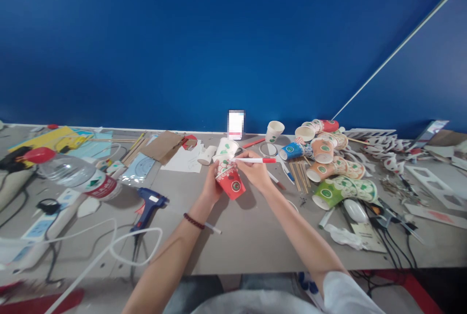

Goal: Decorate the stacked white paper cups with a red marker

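Note:
In the head view a red paper cup with a white patterned band is gripped by my left hand, its fingers wrapped around the side. White paper cups with green marks sit against its upper end; how they are joined I cannot make out. My right hand pinches a white marker with a red end, held nearly level. The marker's left tip is at the cups. Behind my hands a phone leans upright, its screen blurred. A single white cup stands to the right of it.
On the right lie several stacked paper cups, wooden sticks, and cables. To the left are a blue glue gun, a large water bottle, a power strip, cardboard and white paper. A blue wall rises behind the table.

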Demonstrator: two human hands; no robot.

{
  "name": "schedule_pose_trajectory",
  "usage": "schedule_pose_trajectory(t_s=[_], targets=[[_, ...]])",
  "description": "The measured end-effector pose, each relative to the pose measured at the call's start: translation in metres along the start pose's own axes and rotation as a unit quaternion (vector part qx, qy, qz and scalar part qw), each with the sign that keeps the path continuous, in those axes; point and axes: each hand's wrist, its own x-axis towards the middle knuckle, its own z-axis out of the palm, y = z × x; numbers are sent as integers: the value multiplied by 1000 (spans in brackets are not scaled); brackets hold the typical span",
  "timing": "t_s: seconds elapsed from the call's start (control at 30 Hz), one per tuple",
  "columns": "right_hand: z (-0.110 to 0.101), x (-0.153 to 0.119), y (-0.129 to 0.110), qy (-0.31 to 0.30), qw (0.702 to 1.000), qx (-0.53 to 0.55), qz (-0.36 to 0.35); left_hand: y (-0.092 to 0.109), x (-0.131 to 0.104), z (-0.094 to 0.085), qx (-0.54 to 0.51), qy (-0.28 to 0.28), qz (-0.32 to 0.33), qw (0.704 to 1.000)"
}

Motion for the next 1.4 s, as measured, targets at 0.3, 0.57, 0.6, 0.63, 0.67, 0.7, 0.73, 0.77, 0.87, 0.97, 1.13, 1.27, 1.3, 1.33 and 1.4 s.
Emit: schedule_pose_trajectory(t_s=[0.3, 0.57, 0.6, 0.63, 0.67, 0.7, 0.73, 0.77, 0.87, 0.97, 1.13, 1.27, 1.3, 1.33, 1.4], targets=[[0, 0, -1, 18, 1000, -6, 7, 0, -1, 0, 11, -9, 0, 1000], [-1, -1, -4, 23, 999, -24, 0, 1, -3, 2, 12, -3, -6, 1000], [-1, -1, -4, 23, 999, -22, 2, 1, -3, 2, 11, -3, -5, 1000], [-1, -1, -3, 23, 1000, -20, 2, 1, -3, 3, 10, -4, -4, 1000], [-1, -1, -3, 22, 1000, -15, 3, 1, -3, 3, 9, -5, -4, 1000], [-1, -1, -3, 21, 1000, -11, 3, 1, -3, 3, 8, -6, -3, 1000], [0, -1, -3, 20, 1000, -5, 3, 1, -3, 3, 7, -7, -1, 1000], [0, -1, -3, 18, 1000, 0, 5, 1, -3, 3, 6, -7, -1, 1000], [0, -2, -4, 15, 1000, 14, 11, 2, -3, 3, 4, -5, -7, 1000], [1, -1, -5, 19, 999, 24, 21, 2, -3, 3, 4, -8, -13, 1000], [2, 1, -3, 37, 996, 60, 56, 3, -4, 5, -16, -11, -14, 1000], [2, 3, 0, 37, 992, 90, 76, 4, -4, 6, -32, -12, -19, 999], [2, 3, 1, 39, 992, 91, 76, 4, -4, 6, -34, -13, -19, 999], [2, 4, 2, 42, 992, 91, 74, 4, -4, 6, -35, -13, -19, 999], [2, 4, 2, 43, 993, 86, 66, 3, -3, 5, -34, -7, -22, 999]])
